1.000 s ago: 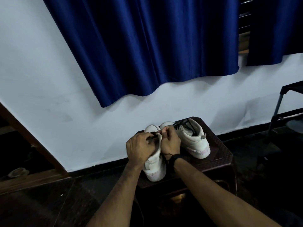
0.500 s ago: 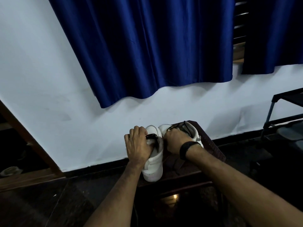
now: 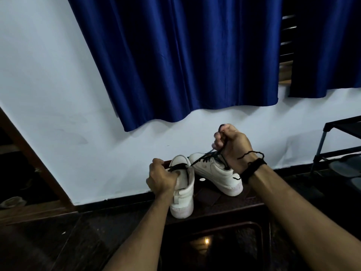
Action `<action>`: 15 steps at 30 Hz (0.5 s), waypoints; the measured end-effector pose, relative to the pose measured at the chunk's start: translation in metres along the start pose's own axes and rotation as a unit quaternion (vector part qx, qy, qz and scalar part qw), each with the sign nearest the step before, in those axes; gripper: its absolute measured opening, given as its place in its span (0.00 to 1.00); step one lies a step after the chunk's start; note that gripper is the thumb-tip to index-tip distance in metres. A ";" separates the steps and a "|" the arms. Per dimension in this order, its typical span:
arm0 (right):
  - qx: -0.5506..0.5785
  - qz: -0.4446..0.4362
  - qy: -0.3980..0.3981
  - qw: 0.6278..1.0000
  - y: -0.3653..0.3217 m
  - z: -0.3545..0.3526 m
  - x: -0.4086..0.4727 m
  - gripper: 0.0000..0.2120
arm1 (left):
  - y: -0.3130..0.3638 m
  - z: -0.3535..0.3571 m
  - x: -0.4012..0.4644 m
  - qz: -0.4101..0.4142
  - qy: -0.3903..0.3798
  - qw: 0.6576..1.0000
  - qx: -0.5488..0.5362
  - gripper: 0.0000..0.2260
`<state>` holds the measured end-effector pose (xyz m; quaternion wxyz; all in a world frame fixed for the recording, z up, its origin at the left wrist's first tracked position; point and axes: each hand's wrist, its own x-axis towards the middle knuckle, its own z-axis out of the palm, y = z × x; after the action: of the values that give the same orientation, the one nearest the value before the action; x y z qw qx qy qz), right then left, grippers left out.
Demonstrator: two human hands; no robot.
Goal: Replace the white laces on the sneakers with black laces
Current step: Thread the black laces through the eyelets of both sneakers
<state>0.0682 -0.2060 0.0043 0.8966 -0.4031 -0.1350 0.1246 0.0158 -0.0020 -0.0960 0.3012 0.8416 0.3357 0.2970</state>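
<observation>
Two white sneakers stand on a dark brown stool [image 3: 218, 204] against the wall. The left sneaker [image 3: 183, 192] points its heel at me; my left hand [image 3: 162, 178] grips its upper side, fingers over the black lace at the tongue. From that shoe a black lace [image 3: 203, 160] runs taut up and to the right into my right hand [image 3: 231, 145], which is raised above the right sneaker [image 3: 216, 173] and grips the lace in a fist. The right sneaker has black laces across its top.
A blue curtain [image 3: 185, 61] hangs on the white wall behind the stool. A dark metal rack [image 3: 340, 145] stands at the right. A brown wooden frame [image 3: 35, 161] runs along the left. The floor is dark.
My right hand has risen from the sneakers and moved right, drawing the black lace taut. My left hand stays on the left sneaker.
</observation>
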 end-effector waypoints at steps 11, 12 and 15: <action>-0.732 -0.108 -0.032 0.672 0.017 -0.009 -0.003 0.11 | 0.004 -0.004 -0.011 -0.093 -0.017 0.993 0.068 0.16; -0.676 -0.122 0.007 0.727 0.009 -0.009 -0.002 0.11 | 0.004 -0.003 -0.012 -0.087 -0.014 0.993 0.080 0.16; -0.476 -0.111 0.067 0.870 -0.003 -0.009 0.001 0.13 | 0.005 -0.001 -0.013 -0.080 -0.002 0.992 0.092 0.17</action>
<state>0.0723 -0.2140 0.0009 0.6109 -0.7706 -0.1615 -0.0827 0.0090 -0.0141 -0.0959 0.2458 0.8368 0.4274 0.2378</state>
